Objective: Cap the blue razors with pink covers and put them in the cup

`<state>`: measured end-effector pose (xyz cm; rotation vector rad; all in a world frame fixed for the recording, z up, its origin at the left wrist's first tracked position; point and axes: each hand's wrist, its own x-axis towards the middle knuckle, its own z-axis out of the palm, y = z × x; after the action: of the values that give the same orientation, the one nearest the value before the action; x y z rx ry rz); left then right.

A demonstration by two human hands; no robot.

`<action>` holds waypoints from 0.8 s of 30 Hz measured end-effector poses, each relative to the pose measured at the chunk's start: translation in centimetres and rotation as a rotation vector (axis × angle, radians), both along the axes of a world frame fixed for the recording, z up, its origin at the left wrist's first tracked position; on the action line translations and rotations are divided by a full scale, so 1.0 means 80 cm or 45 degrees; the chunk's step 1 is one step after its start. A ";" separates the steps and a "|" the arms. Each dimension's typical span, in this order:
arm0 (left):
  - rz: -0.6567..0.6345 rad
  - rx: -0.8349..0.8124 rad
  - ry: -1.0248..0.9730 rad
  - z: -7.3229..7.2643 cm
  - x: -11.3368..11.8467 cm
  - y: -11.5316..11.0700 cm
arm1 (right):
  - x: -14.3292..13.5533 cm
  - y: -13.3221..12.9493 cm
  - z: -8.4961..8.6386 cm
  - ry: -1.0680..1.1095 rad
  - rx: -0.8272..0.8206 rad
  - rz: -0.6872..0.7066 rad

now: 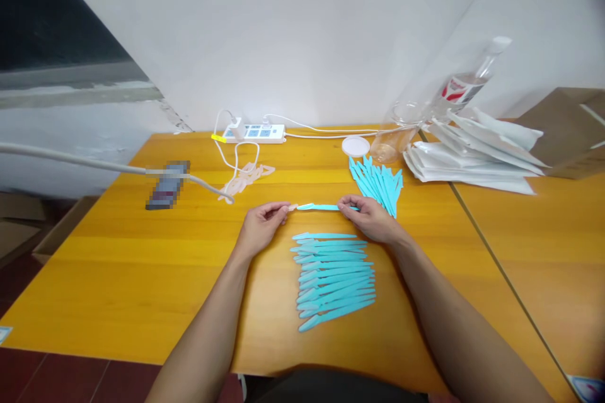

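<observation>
Forearms (208, 318) — left grip (263, 223) tight on pale-pink cap (293, 207) — right grip (371, 217) on slim turquoise stick (325, 207).

Reaches forward with left forearm (210, 321) and right forearm (456, 305), both bare and slanting inward. Holds left hand (259, 227) and right hand (371, 219) facing, apart, roughly level; pinches with curled fingers (276, 207) on each.

1. The left hand (263, 227) pinches a small pale-pink plastic piece (293, 208) at one end of a slim turquoise plastic stick (324, 207); the right hand (370, 219) pinches the other.
2. Nearer the body, a row of flat turquoise sticks (336, 278) lies on the yellow-brown wooden table (118, 277).
3. Beyond the right hand lies a fanned turquoise stick pile (378, 184).
</observation>
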<state>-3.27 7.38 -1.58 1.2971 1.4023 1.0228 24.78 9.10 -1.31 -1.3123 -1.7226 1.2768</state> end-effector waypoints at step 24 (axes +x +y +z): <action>-0.854 0.559 0.802 0.024 0.040 -0.036 | 0.011 -0.015 0.030 -0.681 0.306 -0.096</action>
<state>-0.08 4.47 0.35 2.3558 1.0377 0.4722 25.68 7.89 1.05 -1.6485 -2.0786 0.6781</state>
